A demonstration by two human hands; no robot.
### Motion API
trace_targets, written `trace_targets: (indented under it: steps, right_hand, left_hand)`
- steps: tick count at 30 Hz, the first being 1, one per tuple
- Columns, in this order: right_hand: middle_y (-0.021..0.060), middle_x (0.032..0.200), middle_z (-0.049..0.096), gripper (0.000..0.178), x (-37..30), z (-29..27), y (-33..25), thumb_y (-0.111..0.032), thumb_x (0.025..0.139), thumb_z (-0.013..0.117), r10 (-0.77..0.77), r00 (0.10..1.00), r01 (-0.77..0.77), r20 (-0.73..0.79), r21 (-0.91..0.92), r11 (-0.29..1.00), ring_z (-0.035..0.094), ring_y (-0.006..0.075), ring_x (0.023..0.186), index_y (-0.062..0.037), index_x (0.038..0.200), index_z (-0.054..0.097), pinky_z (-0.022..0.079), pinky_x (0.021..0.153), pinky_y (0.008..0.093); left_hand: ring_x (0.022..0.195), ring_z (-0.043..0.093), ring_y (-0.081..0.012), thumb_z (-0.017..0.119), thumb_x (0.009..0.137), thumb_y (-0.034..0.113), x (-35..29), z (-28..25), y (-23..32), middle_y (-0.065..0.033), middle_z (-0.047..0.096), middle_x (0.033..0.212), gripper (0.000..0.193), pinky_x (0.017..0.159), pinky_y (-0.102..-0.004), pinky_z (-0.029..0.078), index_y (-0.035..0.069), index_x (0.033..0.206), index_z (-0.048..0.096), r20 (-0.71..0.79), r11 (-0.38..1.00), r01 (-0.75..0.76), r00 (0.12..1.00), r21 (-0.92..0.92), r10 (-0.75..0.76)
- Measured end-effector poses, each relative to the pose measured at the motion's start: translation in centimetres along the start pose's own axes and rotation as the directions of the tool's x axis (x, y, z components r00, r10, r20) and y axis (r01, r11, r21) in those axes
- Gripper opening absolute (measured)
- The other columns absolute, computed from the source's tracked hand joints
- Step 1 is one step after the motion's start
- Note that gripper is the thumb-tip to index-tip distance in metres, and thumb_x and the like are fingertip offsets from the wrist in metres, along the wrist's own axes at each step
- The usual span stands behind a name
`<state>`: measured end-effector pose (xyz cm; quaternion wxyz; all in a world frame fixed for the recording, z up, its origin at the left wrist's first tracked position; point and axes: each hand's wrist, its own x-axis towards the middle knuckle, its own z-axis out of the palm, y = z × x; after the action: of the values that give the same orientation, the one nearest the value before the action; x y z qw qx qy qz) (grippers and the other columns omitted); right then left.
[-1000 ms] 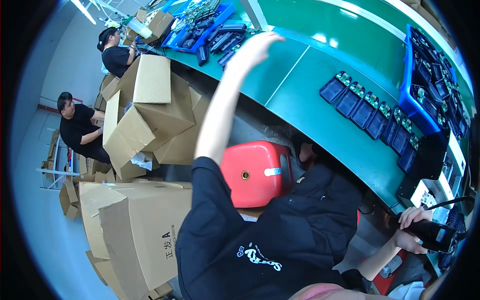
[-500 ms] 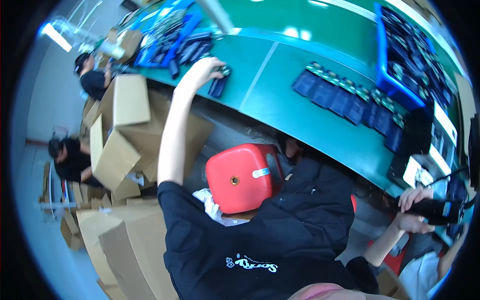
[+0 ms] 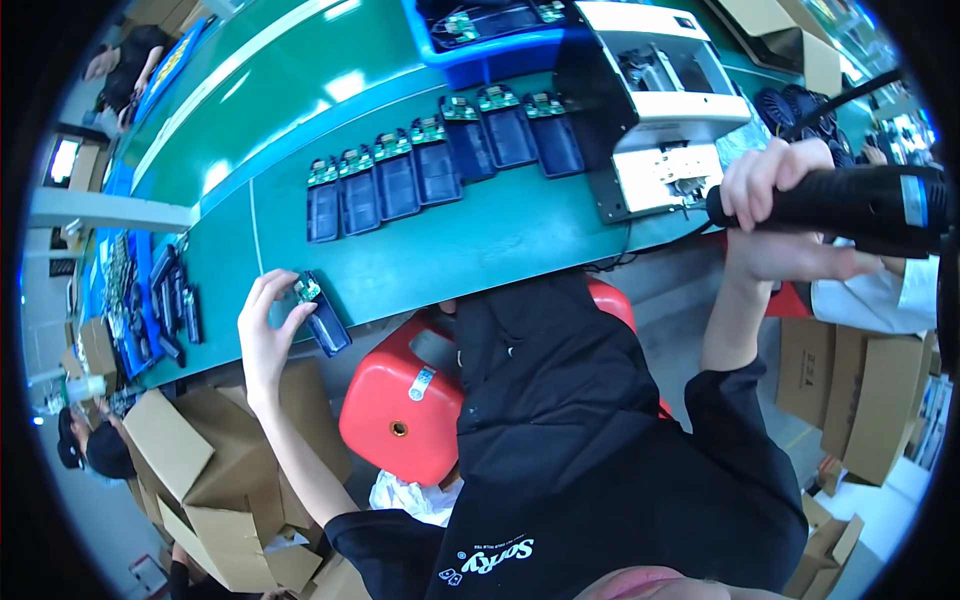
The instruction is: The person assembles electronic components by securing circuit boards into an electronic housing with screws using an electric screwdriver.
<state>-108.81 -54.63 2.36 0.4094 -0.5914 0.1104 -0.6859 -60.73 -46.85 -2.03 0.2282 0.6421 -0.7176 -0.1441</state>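
My left hand (image 3: pixel 268 325) pinches a dark blue plastic casing (image 3: pixel 328 330) near its upper end, where a small green circuit board sits. Thumb and fingers close on either side of it, over the front edge of the green table. In my right hand (image 3: pixel 775 215), raised at the right, is a thick black electric screwdriver (image 3: pixel 860 208); fingers wrap its narrower end. Beyond my left hand, several similar casings (image 3: pixel 400 185) with green boards stand in a slanting row on the table.
A white and black screw feeder (image 3: pixel 668 120) stands right of the row, with a blue bin (image 3: pixel 480 70) of casings behind. More casings (image 3: pixel 178 300) lie at the left. A red stool (image 3: pixel 400 400) and cardboard boxes (image 3: pixel 230 460) are below. Other people work at the left and right.
The view has turned to the right. My left hand has brought the casing from near the left pile closer to the row. The screwdriver is still in my right hand.
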Motion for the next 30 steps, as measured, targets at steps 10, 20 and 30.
trace_targets:
  steps: [10, 20, 30]
  right_hand:
    - [0.0023, 0.059, 0.045, 0.095, 0.3, -0.7, 1.4, -0.097, 0.066, 0.031, -0.051, 0.997, 0.044, -0.049, -0.144, 0.989, 0.043, 0.0097, 0.044, -0.0057, 0.087, 0.045, 0.038, 0.041, 0.0232]
    - [0.0031, 0.059, 0.045, 0.096, 0.1, -0.8, 1.9, -0.097, 0.067, 0.026, -0.037, 0.999, 0.033, -0.036, -0.101, 0.994, 0.043, 0.0106, 0.044, -0.0052, 0.087, 0.045, 0.038, 0.041, 0.0235]
    - [0.0024, 0.058, 0.045, 0.09, -2.3, 1.8, 1.0, -0.095, 0.069, 0.031, 0.051, 0.998, -0.049, -0.047, 0.029, 0.998, 0.044, 0.0112, 0.043, -0.0077, 0.086, 0.044, 0.039, 0.04, 0.0244]
  left_hand:
    - [0.094, 0.059, -0.0211, 0.077, 0.07, 0.002, 1.7, 4.6, 3.3, -0.0085, 0.062, 0.105, 0.037, 0.082, -0.0313, 0.045, 0.002, 0.104, 0.063, -0.009, 0.983, -0.094, 0.996, -0.159, 0.094]
    - [0.1, 0.06, -0.0248, 0.077, 0.07, 0.001, 2.6, 6.6, 5.3, -0.0102, 0.063, 0.104, 0.033, 0.09, -0.034, 0.047, 0.003, 0.101, 0.064, -0.022, 0.947, -0.197, 0.98, -0.253, 0.198]
    - [0.096, 0.063, -0.0248, 0.079, 0.071, 0.006, 3.9, 10.8, 10.0, -0.0098, 0.063, 0.1, 0.032, 0.085, -0.0333, 0.05, 0.003, 0.099, 0.065, -0.01, 0.881, -0.285, 0.952, -0.379, 0.304]
